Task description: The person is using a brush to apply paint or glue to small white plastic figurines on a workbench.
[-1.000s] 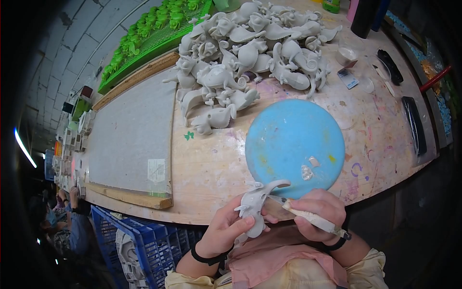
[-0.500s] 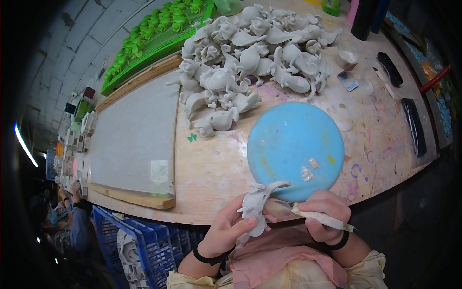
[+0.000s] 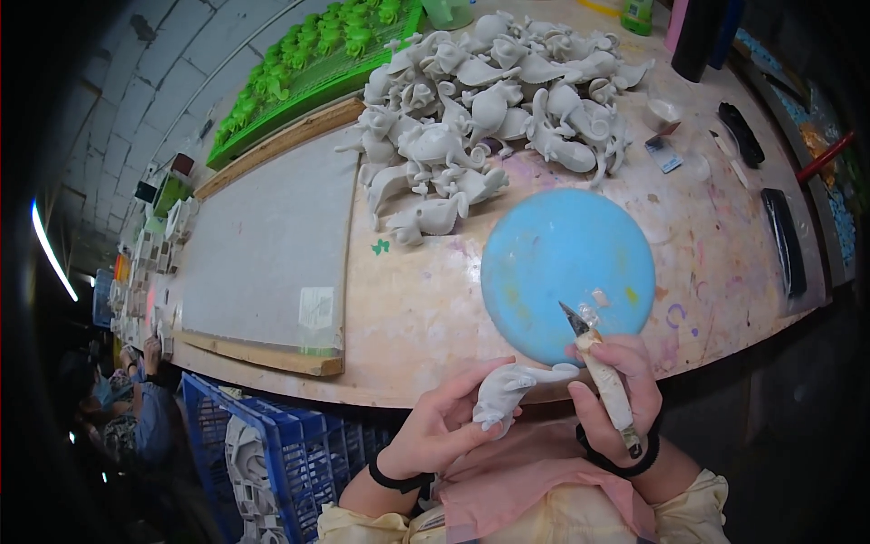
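Observation:
My left hand (image 3: 433,428) is closed around a pale grey cast figurine (image 3: 504,392) that looks like a seahorse, its thin curved end pointing right. In my right hand (image 3: 640,385) is a craft knife (image 3: 607,388) with a whitish wrapped handle. Its bare blade points up and left over the near part of a round blue disc (image 3: 562,254), apart from the figurine. Small clear and pale scraps (image 3: 589,314) lie on the disc. Beyond it rises a heap of similar grey figurines (image 3: 489,113).
A wood-edged grey board (image 3: 263,245) lies at left, with a green tray (image 3: 317,86) of green pieces behind it. Below the table edge stands a blue crate (image 3: 294,490) holding grey parts. Black tools (image 3: 784,240) lie at right. Another person's arm (image 3: 156,408) shows far left.
The knife has swung from pointing left near the figurine to pointing up over the disc. My left hand has turned the figurine and shifted slightly right. The whole view has shifted a little.

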